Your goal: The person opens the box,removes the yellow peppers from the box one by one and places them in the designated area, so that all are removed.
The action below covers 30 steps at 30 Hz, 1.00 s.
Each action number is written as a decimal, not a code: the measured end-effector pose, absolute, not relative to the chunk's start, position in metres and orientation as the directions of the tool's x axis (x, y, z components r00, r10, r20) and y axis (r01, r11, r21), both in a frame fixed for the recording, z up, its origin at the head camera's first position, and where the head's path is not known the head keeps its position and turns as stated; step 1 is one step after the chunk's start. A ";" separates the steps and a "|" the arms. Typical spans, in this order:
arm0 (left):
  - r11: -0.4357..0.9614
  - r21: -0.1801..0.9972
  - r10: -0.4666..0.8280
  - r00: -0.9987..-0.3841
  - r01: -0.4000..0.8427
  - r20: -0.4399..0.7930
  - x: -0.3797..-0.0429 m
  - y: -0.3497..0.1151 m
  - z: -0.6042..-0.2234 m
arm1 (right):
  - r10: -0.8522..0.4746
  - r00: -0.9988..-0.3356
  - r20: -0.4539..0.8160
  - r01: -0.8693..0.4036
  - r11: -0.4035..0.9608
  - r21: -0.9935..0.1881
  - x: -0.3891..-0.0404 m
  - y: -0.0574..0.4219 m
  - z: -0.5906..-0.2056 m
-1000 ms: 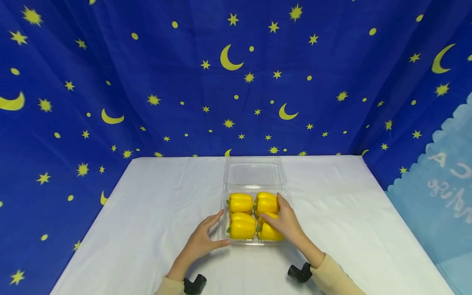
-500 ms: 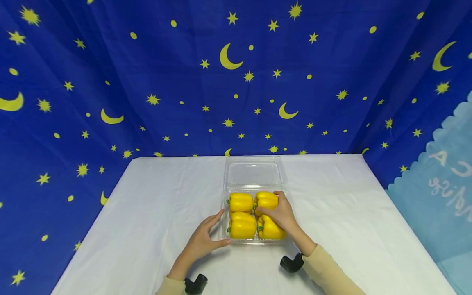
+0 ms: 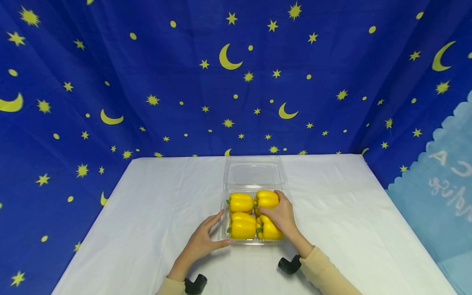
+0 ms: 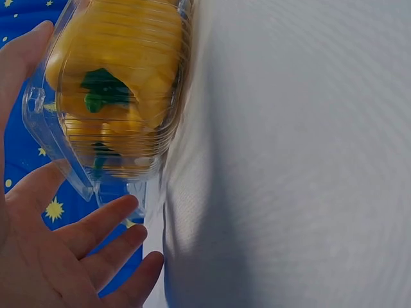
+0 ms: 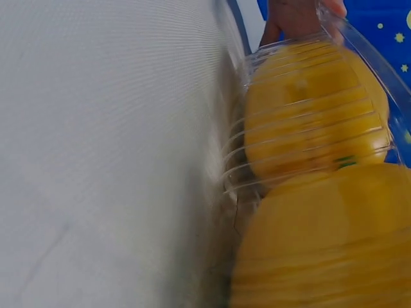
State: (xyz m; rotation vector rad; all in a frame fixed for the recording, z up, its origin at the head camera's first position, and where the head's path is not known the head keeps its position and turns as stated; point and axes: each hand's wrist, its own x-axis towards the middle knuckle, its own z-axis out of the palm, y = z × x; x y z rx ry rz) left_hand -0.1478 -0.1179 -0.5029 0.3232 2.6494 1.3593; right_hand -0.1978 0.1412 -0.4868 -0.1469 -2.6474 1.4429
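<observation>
A clear plastic clamshell box (image 3: 254, 242) lies with its lid (image 3: 254, 172) folded back. In its base sit a back-left yellow bell pepper (image 3: 241, 203), a front-left one (image 3: 242, 226), a front-right one (image 3: 270, 228) and a back-right one (image 3: 267, 198). My right hand (image 3: 284, 213) holds the back-right bell pepper between thumb and fingers. Extended fingers and thumb of my left hand (image 3: 202, 237) lie along the box's left side and front corner. The left wrist view shows this hand (image 4: 77, 244) beside the ribbed box wall (image 4: 154, 144), green stems visible through it.
A white cloth (image 3: 166, 192) covers the table on every side of the box. Behind stands a blue curtain (image 3: 184, 82) with yellow moons and stars. Light blue fabric (image 3: 442, 196) hangs at the right. Black wrist pieces (image 3: 289, 265) jut inward beside both sleeves.
My right hand has shifted back and left, its thumb moving from the front-right bell pepper to the back-right one. The front-right pepper is more exposed. My left hand stays put.
</observation>
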 end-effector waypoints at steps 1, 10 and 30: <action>0.568 0.813 0.256 -0.966 0.125 -0.031 -0.148 -0.118 -0.503 | 0.146 -0.986 0.080 0.012 0.538 -0.843 -0.197 0.141 -0.486; 0.595 0.788 0.256 -0.967 0.156 -0.001 -0.148 -0.118 -0.504 | 0.154 -0.973 0.172 -0.076 0.489 -0.869 -0.198 0.149 -0.465; 0.491 0.858 0.290 -0.957 0.152 0.003 -0.148 -0.118 -0.506 | 0.259 -0.946 0.197 -0.051 0.481 -0.875 -0.204 0.210 -0.403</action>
